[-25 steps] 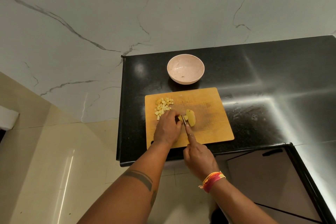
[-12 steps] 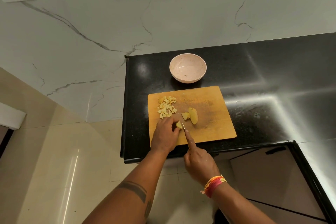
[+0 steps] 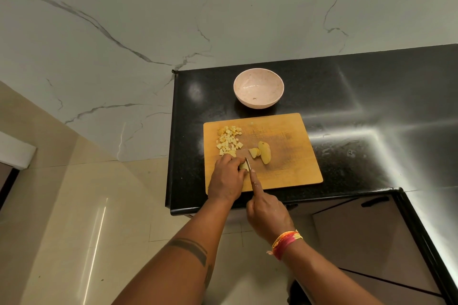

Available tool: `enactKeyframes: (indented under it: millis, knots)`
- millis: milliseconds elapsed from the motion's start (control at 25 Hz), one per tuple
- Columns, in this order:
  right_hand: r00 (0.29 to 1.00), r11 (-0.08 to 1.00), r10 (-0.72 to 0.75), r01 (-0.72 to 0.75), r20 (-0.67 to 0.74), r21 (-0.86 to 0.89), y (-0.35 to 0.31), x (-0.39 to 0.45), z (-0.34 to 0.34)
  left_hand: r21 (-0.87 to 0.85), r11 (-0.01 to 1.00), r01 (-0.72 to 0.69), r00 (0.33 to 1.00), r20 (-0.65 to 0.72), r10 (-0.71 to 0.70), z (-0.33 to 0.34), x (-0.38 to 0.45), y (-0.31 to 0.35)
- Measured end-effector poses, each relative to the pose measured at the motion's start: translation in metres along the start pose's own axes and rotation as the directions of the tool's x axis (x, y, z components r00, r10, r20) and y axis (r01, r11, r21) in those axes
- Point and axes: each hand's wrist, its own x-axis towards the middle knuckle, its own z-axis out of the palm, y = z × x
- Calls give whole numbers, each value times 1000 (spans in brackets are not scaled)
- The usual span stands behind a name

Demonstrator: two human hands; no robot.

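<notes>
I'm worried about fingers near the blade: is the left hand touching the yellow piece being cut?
Touching. The head view shows the left hand with fingers curled over the yellow piece, pinning it to the cutting board right beside the knife.

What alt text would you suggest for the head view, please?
On a wooden cutting board, the left hand holds a pale vegetable piece while the right hand holds a knife against it. Diced cubes lie beside; a pink bowl stands beyond.

Head view, looking steeply down, near countertop (image 3: pixel 347 96)
</notes>
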Motion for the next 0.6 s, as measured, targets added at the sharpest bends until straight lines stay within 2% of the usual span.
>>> enactKeyframes:
  millis: [600]
  knots:
    - [998, 993, 21, -13, 60, -120, -1, -12, 7, 74, 997, 5, 1000, 10, -6, 1, 5, 2]
